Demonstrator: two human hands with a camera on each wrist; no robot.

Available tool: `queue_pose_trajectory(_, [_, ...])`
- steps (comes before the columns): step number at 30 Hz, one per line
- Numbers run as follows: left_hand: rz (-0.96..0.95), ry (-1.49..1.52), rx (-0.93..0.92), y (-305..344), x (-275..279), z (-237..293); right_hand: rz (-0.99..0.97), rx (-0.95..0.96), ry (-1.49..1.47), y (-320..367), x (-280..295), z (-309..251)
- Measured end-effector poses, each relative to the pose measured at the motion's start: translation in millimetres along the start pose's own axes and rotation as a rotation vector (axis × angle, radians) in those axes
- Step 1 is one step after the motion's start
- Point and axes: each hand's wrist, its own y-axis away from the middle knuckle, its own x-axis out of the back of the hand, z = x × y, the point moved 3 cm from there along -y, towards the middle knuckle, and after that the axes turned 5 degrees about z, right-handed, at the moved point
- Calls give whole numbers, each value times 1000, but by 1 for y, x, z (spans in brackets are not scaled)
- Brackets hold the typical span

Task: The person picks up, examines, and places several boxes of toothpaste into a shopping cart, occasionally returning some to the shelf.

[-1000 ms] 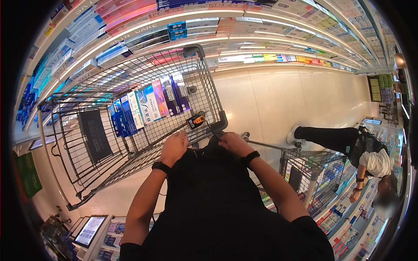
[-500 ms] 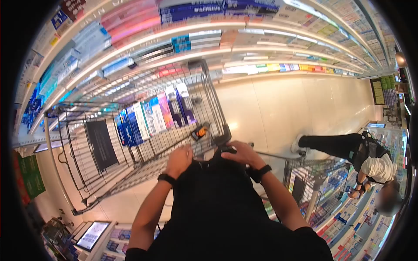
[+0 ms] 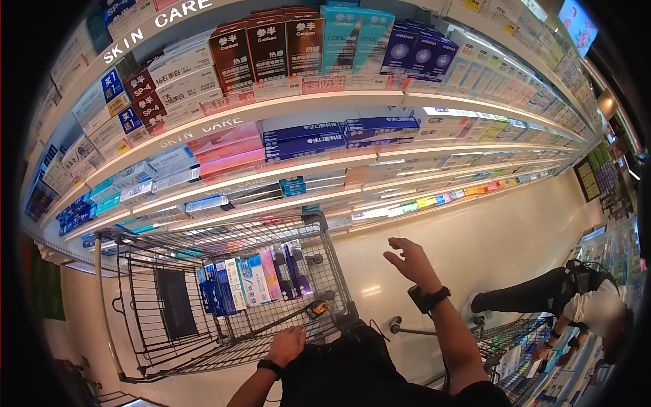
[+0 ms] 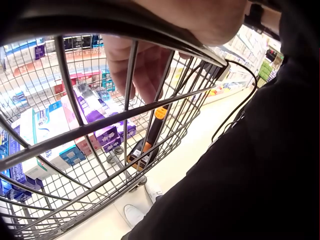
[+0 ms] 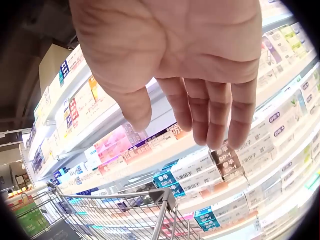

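Note:
My left hand rests on the near rim of a wire shopping cart. In the left wrist view its fingers hang over the rim, down the inner side. Several upright toothpaste-like boxes stand in a row in the cart, blue, white, pink and purple. Close to the near corner lies a black and orange device. My right hand is raised past the cart's right end, reaching toward the shelves. Its fingers are spread loosely and nothing is in them.
Lit shelves run along the aisle, stocked with brown boxes, teal boxes and purple boxes. At the right a person in dark trousers bends beside a second cart. Pale floor lies between.
My right hand has left the cart's corner and moved up toward the shelves. The head view has tilted up, showing higher shelves. My left hand stays at the cart's rim.

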Motion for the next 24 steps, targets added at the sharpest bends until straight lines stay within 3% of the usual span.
queue_pose_trajectory(4, [16, -7, 5, -1, -6, -4, -16, 175, 80, -66, 16, -7])
queue_pose_trajectory(6, [19, -14, 20, 0, -4, -2, 37, 386, 182, -112, 27, -7])
queue_pose_trajectory(12, [25, -148, 65, 1, -6, 0, 82, 556, 406, -228, 57, -15])
queue_pose_trajectory(17, [73, -153, 114, 5, -9, 3, 161, 760, 675, -272, 45, -6])
queue_pose_trajectory(23, [95, -97, 195, 10, -5, 6, -64, 604, 764, -310, 29, 19])
queue_pose_trajectory(24, [106, -86, 179, 6, -6, 6, -48, 703, 694, -312, 29, 24])
